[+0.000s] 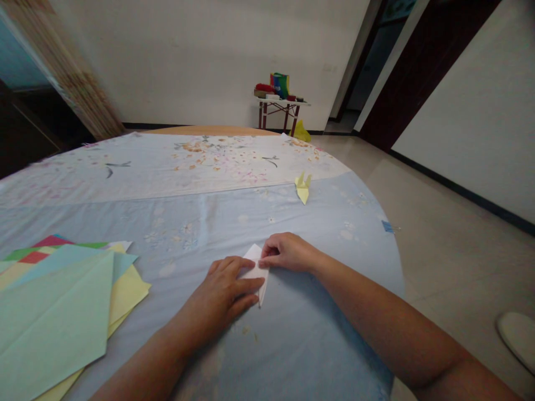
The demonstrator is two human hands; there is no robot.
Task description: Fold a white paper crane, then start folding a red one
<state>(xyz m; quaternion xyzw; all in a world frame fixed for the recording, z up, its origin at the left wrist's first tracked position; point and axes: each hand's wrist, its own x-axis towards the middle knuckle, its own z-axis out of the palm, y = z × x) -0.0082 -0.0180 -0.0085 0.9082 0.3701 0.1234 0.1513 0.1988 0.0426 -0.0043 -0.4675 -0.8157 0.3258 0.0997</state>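
The left hand (228,287) lies flat and open, palm down, its fingers stretched over the folded white paper (253,256) and pressing it to the cloth. The right hand (286,252) is curled, with its fingertips closed on the paper's right edge, just beside the left hand's fingers. The paper is a narrow pointed shape, one tip showing above the left hand and the other below its fingers. Under the paper spreads a pale blue flowered tablecloth (209,211), which covers a round table. Well to the left of the paper, on the same cloth, is a loose stack of coloured paper sheets (54,301), with green and light blue on top and yellow, red and checked ones beneath. Far beyond the paper, against the back wall, stands a small red-legged side table (281,106) loaded with bright things that are too small to tell apart. Beyond the paper and a little to the right, a yellow folded paper figure (303,188) stands on the cloth. Well to the right of the paper, at the cloth's rim, is a small blue clip (387,226).
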